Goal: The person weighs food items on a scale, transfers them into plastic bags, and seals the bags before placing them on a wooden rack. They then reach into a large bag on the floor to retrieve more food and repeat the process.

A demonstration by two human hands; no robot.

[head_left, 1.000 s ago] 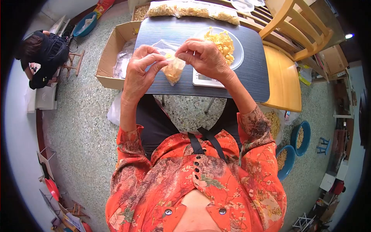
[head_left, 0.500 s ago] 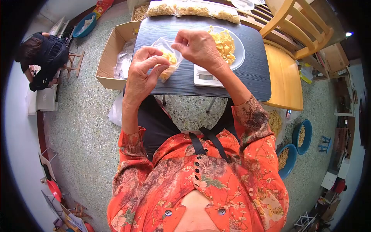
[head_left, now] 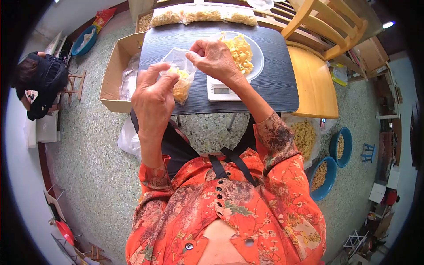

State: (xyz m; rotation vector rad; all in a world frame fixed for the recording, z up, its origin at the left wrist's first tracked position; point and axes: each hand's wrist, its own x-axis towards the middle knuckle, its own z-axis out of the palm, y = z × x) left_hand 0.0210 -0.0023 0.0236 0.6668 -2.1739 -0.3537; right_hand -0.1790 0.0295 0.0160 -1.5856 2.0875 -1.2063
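A clear plastic bag (head_left: 182, 85) partly filled with pale yellow, flat pieces hangs upright between my hands at the table's near left. My left hand (head_left: 155, 95) pinches the left side of its mouth between thumb and fingers. With bent fingers, my right hand (head_left: 215, 61) grips the right side of the mouth. Behind my right hand, a clear bowl (head_left: 259, 56) holds more of the yellow pieces (head_left: 238, 52). The bowl sits on a white digital scale (head_left: 222, 91), whose display shows below my right wrist.
Filled bags (head_left: 203, 15) line the far edge of the dark table (head_left: 274, 88). An open cardboard box (head_left: 115, 75) stands left, a wooden chair (head_left: 313, 79) right. Blue tubs (head_left: 324, 179) sit on the floor at right. Another person (head_left: 44, 79) sits far left.
The view has shifted slightly, so the table appears further left. My left hand has moved down and away from the right hand, and the bag's mouth looks more spread.
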